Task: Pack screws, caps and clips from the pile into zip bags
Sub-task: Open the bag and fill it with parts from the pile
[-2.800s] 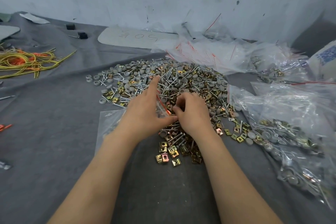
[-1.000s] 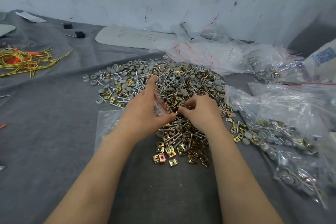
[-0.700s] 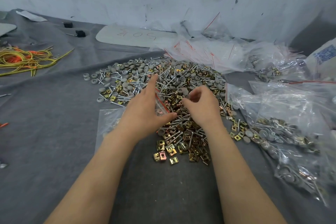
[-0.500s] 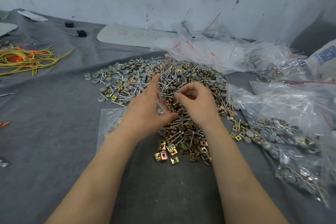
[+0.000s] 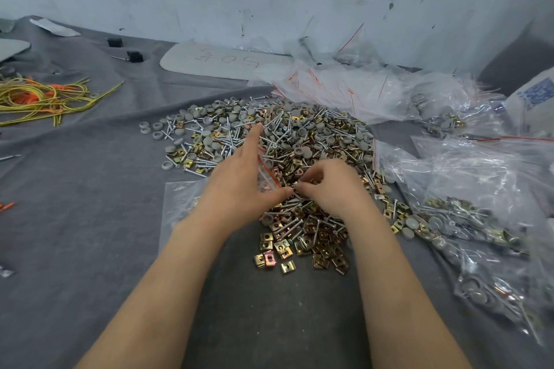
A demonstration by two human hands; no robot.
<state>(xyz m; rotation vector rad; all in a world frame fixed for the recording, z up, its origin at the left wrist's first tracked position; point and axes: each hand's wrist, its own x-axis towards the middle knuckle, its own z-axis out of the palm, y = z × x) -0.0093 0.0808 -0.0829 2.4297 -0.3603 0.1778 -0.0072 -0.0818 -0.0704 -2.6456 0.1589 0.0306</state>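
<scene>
Now the right hand, raised at the bag mouth a moment ago, is back down on the pile pinching pieces that cannot be identified, while the left hand grips the zip bag mouth beside it on the tabletop, so filling evidently continues, with filled bags lying to the right.

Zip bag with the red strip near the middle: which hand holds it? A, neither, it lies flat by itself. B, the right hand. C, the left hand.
C: the left hand holds the zip bag at its red strip, beside the pile.
</scene>
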